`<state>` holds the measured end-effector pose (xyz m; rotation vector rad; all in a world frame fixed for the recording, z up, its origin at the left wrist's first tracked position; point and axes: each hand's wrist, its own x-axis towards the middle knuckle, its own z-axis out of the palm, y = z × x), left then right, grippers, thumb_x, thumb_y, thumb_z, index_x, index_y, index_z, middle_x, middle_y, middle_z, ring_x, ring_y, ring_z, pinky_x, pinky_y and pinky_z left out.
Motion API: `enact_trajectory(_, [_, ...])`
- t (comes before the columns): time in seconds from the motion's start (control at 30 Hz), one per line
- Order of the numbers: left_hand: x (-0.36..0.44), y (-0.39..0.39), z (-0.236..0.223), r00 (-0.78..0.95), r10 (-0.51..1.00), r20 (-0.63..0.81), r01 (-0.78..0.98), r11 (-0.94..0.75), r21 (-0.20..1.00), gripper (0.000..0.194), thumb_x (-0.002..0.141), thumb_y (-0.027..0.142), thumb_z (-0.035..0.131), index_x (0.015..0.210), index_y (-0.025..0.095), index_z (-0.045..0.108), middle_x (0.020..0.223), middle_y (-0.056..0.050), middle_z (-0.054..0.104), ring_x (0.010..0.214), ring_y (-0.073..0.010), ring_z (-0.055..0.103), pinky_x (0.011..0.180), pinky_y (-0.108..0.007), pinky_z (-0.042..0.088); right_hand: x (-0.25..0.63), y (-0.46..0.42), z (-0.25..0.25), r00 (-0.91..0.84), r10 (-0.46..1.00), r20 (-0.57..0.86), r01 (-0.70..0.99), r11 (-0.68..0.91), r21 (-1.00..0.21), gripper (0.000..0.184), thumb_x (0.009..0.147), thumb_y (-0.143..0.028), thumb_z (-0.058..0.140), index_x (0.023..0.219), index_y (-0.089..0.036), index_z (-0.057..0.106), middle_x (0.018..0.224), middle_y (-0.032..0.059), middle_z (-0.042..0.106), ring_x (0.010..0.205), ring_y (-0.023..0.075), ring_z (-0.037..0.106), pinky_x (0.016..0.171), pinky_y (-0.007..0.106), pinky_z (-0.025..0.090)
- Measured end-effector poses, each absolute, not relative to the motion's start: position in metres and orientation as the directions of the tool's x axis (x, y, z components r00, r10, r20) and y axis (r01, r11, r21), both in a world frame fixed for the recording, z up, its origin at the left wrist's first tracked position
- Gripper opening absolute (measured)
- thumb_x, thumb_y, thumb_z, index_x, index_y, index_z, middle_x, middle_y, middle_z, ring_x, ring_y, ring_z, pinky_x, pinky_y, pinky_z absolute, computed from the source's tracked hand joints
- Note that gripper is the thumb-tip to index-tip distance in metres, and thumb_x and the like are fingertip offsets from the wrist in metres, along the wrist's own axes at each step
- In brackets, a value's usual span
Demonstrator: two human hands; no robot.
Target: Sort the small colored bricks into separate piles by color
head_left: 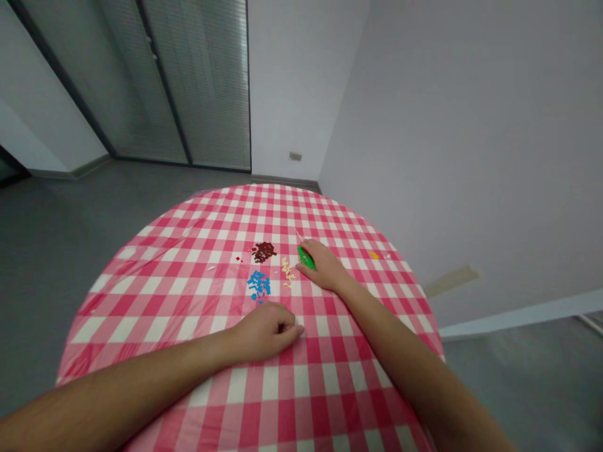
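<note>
My left hand (266, 331) rests on the checked tablecloth just below a small pile of blue pieces (259, 285). Its fingers are curled into a loose fist, the thumb points right, and nothing shows in it. Farther forward, my right hand (325, 265) lies around a patch of small green pieces (306, 258), which sits between its spread thumb and fingers. Part of the green patch is hidden under the palm. Cream pieces (287, 269) are scattered just left of the right thumb. A dark brown pile (264, 252) lies beyond the blue one.
The round table (292, 402) wears a pink-and-white checked plastic cover. A few yellow pieces (374, 255) lie near its right edge, and a small red piece (238, 258) lies left of the brown pile. A wall (461, 157) rises on the right; glass panels (202, 81) stand behind.
</note>
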<state>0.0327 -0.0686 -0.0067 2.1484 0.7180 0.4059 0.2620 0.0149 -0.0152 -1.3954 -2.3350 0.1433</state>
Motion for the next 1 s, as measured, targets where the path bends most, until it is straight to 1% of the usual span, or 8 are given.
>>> enact_trajectory(0.07, [0.033,-0.069,-0.007,0.785,0.618,0.045,0.353,-0.505,0.788,0.039,0.089,0.031,0.048,0.054,0.017,0.036,0.052,0.003,0.040,0.052,-0.0103,0.039,0.054,-0.025,0.027,0.261,0.021,-0.017,-0.414,0.862,0.292,0.824,0.492,-0.283,0.052,0.090,-0.041,0.060,0.135,-0.015,0.055,0.142,0.0180,0.053,0.134,0.0344,0.046,0.111,0.054,0.037])
enact_trajectory(0.13, [0.033,-0.068,-0.007,0.785,0.618,0.043,0.351,-0.501,0.791,0.039,0.089,0.030,0.048,0.054,0.017,0.036,0.052,0.003,0.039,0.052,-0.0102,0.039,0.054,-0.025,0.027,0.259,0.026,-0.020,-0.436,0.852,0.290,0.810,0.512,-0.287,0.045,0.093,-0.039,0.056,0.132,-0.017,0.060,0.142,0.0163,0.054,0.134,0.0326,0.047,0.111,0.053,0.039])
enact_trajectory(0.23, [0.032,-0.068,-0.006,0.789,0.613,0.038,0.353,-0.503,0.789,0.040,0.089,0.030,0.049,0.054,0.017,0.035,0.052,0.003,0.039,0.051,-0.0099,0.038,0.054,-0.026,0.027,0.257,0.029,-0.024,-0.447,0.837,0.315,0.781,0.537,-0.319,0.034,0.096,-0.036,0.052,0.123,-0.021,0.068,0.132,0.0115,0.064,0.127,0.0285,0.055,0.107,0.049,0.044])
enact_trajectory(0.3, [0.032,-0.068,-0.006,0.790,0.612,0.036,0.359,-0.510,0.782,0.040,0.089,0.030,0.049,0.054,0.017,0.035,0.052,0.003,0.039,0.051,-0.0099,0.038,0.054,-0.026,0.027,0.258,0.029,-0.026,-0.436,0.835,0.337,0.780,0.537,-0.322,0.031,0.097,-0.033,0.050,0.116,-0.021,0.072,0.123,0.0100,0.069,0.120,0.0266,0.061,0.104,0.046,0.048])
enact_trajectory(0.43, [0.032,-0.068,-0.005,0.798,0.601,0.036,0.363,-0.527,0.769,0.040,0.089,0.030,0.050,0.055,0.017,0.036,0.053,0.003,0.041,0.052,-0.0101,0.040,0.054,-0.026,0.027,0.265,0.023,-0.028,-0.402,0.843,0.357,0.811,0.509,-0.287,0.028,0.097,-0.028,0.049,0.105,-0.022,0.076,0.113,0.0077,0.073,0.110,0.0258,0.066,0.098,0.044,0.052])
enact_trajectory(0.53, [0.032,-0.068,-0.004,0.810,0.585,0.033,0.358,-0.539,0.763,0.040,0.089,0.029,0.050,0.054,0.017,0.037,0.054,0.003,0.042,0.053,-0.0102,0.041,0.054,-0.026,0.027,0.275,0.014,-0.027,-0.373,0.852,0.367,0.825,0.485,-0.289,0.028,0.096,-0.026,0.049,0.103,-0.025,0.076,0.110,0.0069,0.074,0.107,0.0263,0.067,0.096,0.045,0.052])
enact_trajectory(0.7, [0.032,-0.067,-0.003,0.821,0.570,0.037,0.346,-0.547,0.762,0.039,0.089,0.028,0.050,0.054,0.017,0.037,0.054,0.003,0.041,0.052,-0.0099,0.040,0.054,-0.026,0.026,0.302,0.002,-0.024,-0.338,0.877,0.341,0.854,0.438,-0.280,0.029,0.096,-0.026,0.047,0.098,-0.022,0.076,0.105,0.0090,0.074,0.099,0.0263,0.068,0.090,0.042,0.054])
enact_trajectory(1.0, [0.032,-0.068,-0.004,0.828,0.560,0.033,0.344,-0.553,0.759,0.039,0.089,0.028,0.050,0.054,0.017,0.037,0.055,0.002,0.041,0.052,-0.0100,0.040,0.053,-0.026,0.026,0.349,0.015,-0.025,-0.187,0.903,0.386,0.926,0.293,-0.237,0.026,0.093,-0.026,0.049,0.087,-0.020,0.073,0.094,0.0104,0.074,0.088,0.0255,0.066,0.081,0.038,0.053])
